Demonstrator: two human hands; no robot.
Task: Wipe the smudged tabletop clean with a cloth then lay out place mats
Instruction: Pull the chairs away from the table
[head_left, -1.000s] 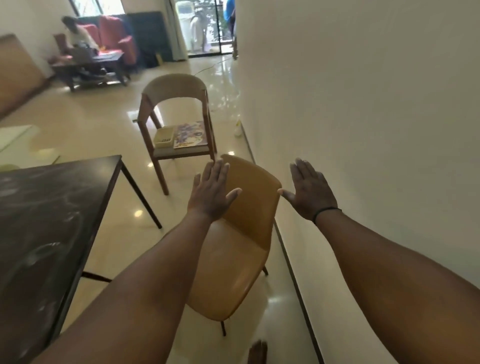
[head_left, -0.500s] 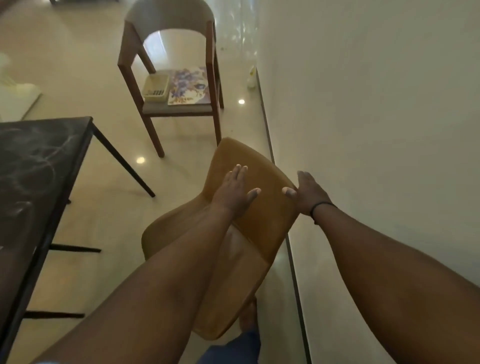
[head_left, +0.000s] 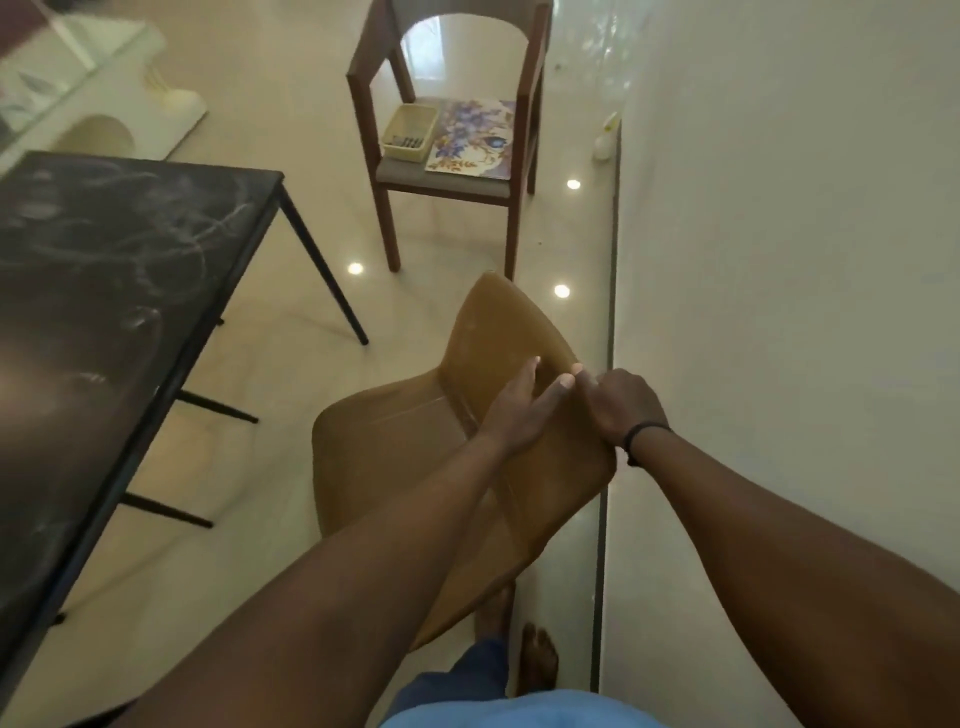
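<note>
The black tabletop (head_left: 104, 291) at the left is streaked with pale smudges. A floral place mat (head_left: 475, 137) lies on the seat of a wooden armchair (head_left: 524, 171) farther ahead, beside a small yellow basket (head_left: 410, 130). No cloth is in view. Both hands are on the backrest of a tan chair (head_left: 498, 332) close to the wall. My left hand (head_left: 519, 410) lies on the backrest's front face with its thumb over the rim. My right hand (head_left: 621, 400) curls over the rim from behind.
A white wall (head_left: 779, 312) runs close along the right, with a dark skirting strip at its foot. A small white bottle (head_left: 605, 140) stands on the glossy floor by the wall. A white table base (head_left: 130, 119) stands at the far left. My bare feet show below the tan chair.
Both hands came down from mid-air onto the tan chair's backrest and closed on its rim. My view tipped downward and moved closer to the chair.
</note>
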